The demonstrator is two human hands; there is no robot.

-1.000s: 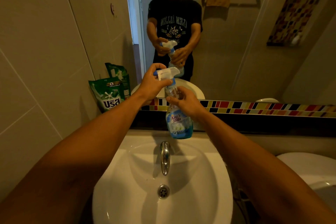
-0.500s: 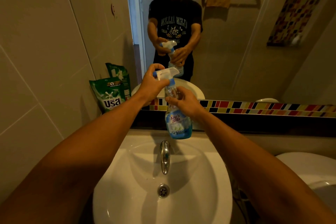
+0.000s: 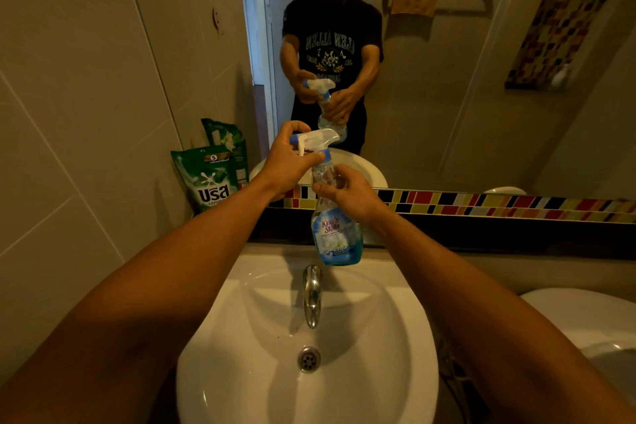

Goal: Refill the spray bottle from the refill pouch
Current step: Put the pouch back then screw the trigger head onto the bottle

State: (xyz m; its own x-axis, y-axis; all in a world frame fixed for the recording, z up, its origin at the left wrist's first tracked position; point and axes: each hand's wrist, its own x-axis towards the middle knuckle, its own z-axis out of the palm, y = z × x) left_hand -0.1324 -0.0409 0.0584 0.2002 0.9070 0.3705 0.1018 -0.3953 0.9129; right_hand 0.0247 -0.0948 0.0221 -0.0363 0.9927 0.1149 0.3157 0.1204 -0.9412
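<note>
The clear plastic spray bottle (image 3: 335, 217) is smooth and see-through, with a glossy blue printed label and a white and blue plastic trigger head (image 3: 318, 141) of a duller sheen. The white ceramic basin (image 3: 395, 354) is glazed and shiny, its chrome metal tap (image 3: 311, 296) and metal drain ring (image 3: 308, 359) polished and reflective. The green refill pouch (image 3: 210, 179) looks like glossy, crinkled plastic film, the beige wall tiles (image 3: 86, 96) are smooth with a soft satin sheen, and the mirror (image 3: 464, 96) above the glossy multicoloured mosaic strip (image 3: 499, 205) is flat glass.
</note>
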